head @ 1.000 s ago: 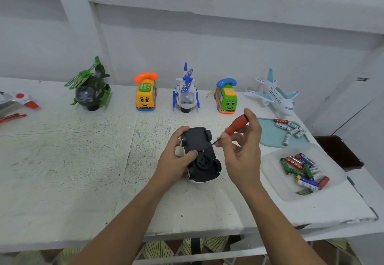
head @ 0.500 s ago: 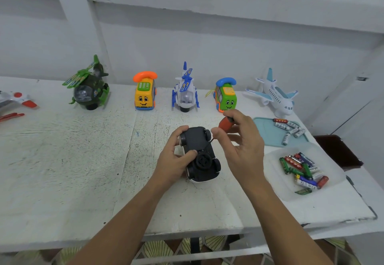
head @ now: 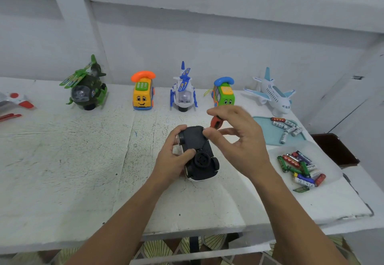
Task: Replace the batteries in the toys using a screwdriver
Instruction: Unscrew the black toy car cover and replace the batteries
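- White table [head: 62, 160]: the upturned toy car [head: 204, 160] lies at frame centre, its long axis running upper left to lower right.
- Left hand [head: 170, 160] grips the car's left side, fingers curled round it.
- Right hand [head: 241, 140], just right of the car, pinches the screwdriver [head: 215, 121]. Its shaft slants down-left onto the underside.

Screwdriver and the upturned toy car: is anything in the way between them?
Nothing visible. The right hand pinches the screwdriver, whose thin shaft slants down to the black underside of the toy car, which the left hand grips.
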